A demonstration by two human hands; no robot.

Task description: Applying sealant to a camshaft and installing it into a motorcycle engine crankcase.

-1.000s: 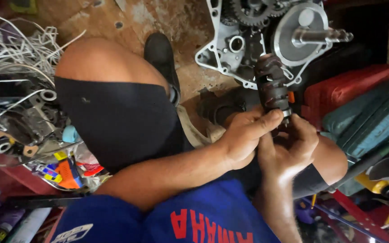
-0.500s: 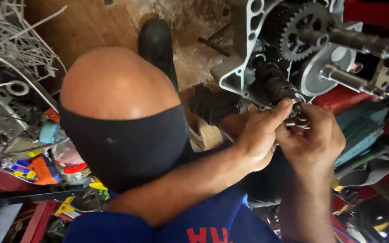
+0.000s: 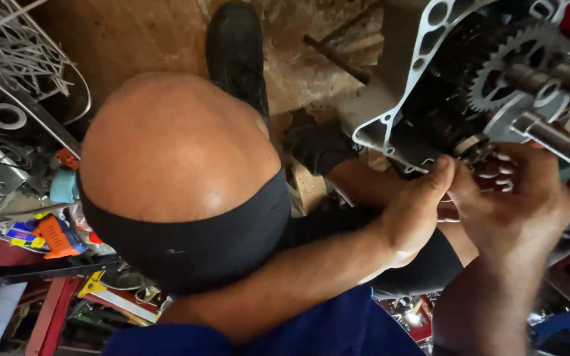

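Blue shirt (image 3: pixel 338 329), black knee-length shorts (image 3: pixel 199 244), black shoe (image 3: pixel 235 53), bare forearms w/ no gloves.

Left hand (image 3: pixel 417 217) and right hand (image 3: pixel 516 204) together, fingers (image 3: pixel 499 173) curled

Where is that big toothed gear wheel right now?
The toothed gear sits at the upper right of the head view, inside the pale engine casing, just above the right hand.

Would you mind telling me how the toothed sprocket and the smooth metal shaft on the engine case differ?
The sprocket is a flat, dark disc ringed with teeth, facing the camera; the shaft is a plain, pale grey cylinder that juts out toward the right. The sprocket sits higher on the engine case, well clear of the hands; the shaft passes just above the right hand. The left hand touches neither. Both are metal and stand out from the same case.
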